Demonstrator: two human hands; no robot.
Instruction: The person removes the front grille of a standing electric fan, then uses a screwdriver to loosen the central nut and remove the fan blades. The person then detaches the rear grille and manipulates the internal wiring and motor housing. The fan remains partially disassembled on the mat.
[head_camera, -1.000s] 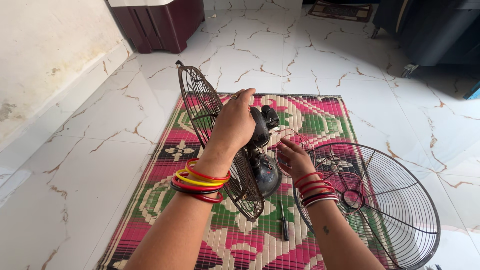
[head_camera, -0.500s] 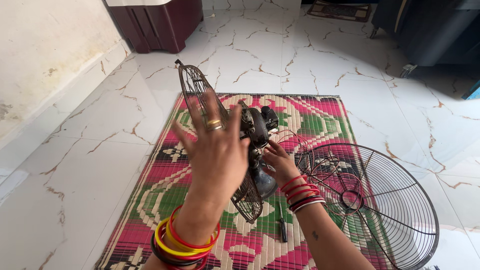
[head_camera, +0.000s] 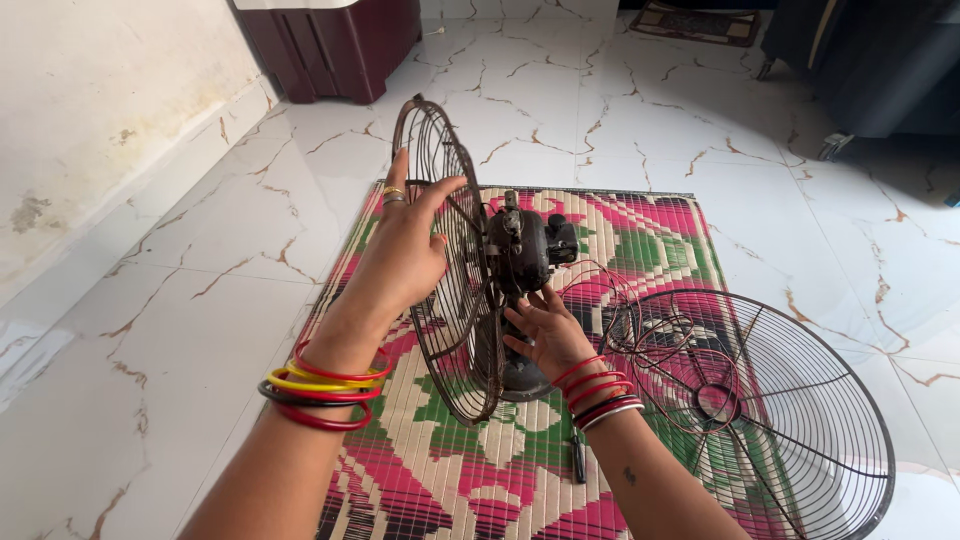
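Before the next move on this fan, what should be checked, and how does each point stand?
1. Left hand on the rear grille: ok, fingers lie over the wires on the outer side.
2. Right hand supporting the fan motor: ok, it touches the stand just below the motor.
3. Fan upright on the mat: ok, the grille stands on edge.
4. Loose front grille clear of the hands: ok, it lies apart at the right.
5. Screwdriver within reach: ok, it lies on the mat by the right wrist.
6. Blades removed: cannot tell.
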